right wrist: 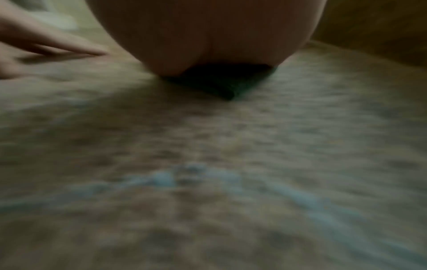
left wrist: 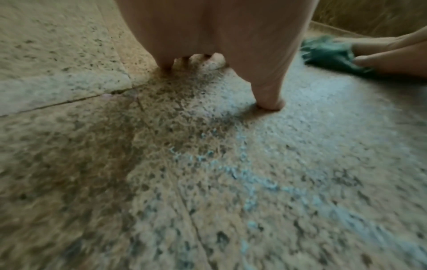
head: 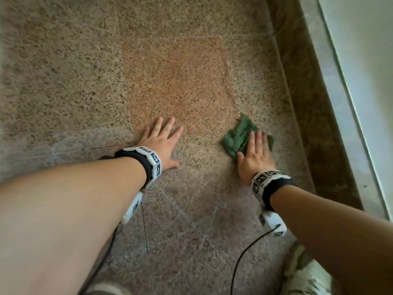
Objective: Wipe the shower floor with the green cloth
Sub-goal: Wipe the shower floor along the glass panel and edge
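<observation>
while i lean forward over the shower floor, i'm in the middle of the wiping itself: my right hand lies flat on the green cloth, fingers straight and together, pressing it down rather than clutching it. the cloth sits bunched on the speckled stone just right of the reddish slab, not far from the dark raised edge along the right side. my left hand is spread wide, palm and fingertips planted on the floor as a prop, holding nothing. judging by the dull patches near me, the next stroke calls for steady downward pressure while sliding the cloth across toward the reddish slab, keeping the loose corner from folding under.
</observation>
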Demonstrator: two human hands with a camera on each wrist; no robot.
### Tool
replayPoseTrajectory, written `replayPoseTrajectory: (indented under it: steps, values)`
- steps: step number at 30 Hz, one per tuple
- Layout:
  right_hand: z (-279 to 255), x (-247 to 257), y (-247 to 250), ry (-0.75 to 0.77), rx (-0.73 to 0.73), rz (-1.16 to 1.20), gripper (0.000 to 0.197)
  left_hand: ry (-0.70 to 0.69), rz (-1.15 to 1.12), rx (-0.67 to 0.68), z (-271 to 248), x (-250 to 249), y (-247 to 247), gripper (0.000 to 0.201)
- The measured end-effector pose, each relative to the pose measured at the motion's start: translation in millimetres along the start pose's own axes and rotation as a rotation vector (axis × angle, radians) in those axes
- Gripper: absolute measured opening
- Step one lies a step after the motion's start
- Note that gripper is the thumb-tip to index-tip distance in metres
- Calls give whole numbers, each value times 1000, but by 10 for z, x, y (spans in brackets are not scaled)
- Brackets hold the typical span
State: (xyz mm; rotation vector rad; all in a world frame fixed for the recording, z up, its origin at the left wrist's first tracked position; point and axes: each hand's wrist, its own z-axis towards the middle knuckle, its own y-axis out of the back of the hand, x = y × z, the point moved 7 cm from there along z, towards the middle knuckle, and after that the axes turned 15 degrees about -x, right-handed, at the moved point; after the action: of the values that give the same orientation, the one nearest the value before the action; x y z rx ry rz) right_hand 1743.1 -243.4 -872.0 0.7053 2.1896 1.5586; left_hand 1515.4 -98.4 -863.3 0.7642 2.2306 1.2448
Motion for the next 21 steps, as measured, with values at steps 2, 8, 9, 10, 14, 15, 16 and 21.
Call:
replayPoseTrajectory:
  steps: [2,8,9,10,14,15,16,21]
  values:
    - [43,-344,32,-149,10,-5,74,4,-4,-6,16,11,-4,110]
    - [-271,801,-113,21,-10,134,83,7,2,3,17,-7,-26,110]
    - [-441,1078,-174,139,17,127,83,3,4,-2,24,-4,-20,109]
    - [-607,1288,-223,238,53,125,82,3,6,-5,23,2,-21,108]
    - [-678,1281,-249,419,81,94,76,13,19,-1,45,34,-37,107]
    - [-591,1142,-217,426,72,85,74,12,24,8,51,32,-41,108]
    - [-483,969,-174,397,62,92,72,8,29,20,49,26,-51,109]
    - [218,33,53,71,-20,122,72,12,51,30,55,32,-59,112]
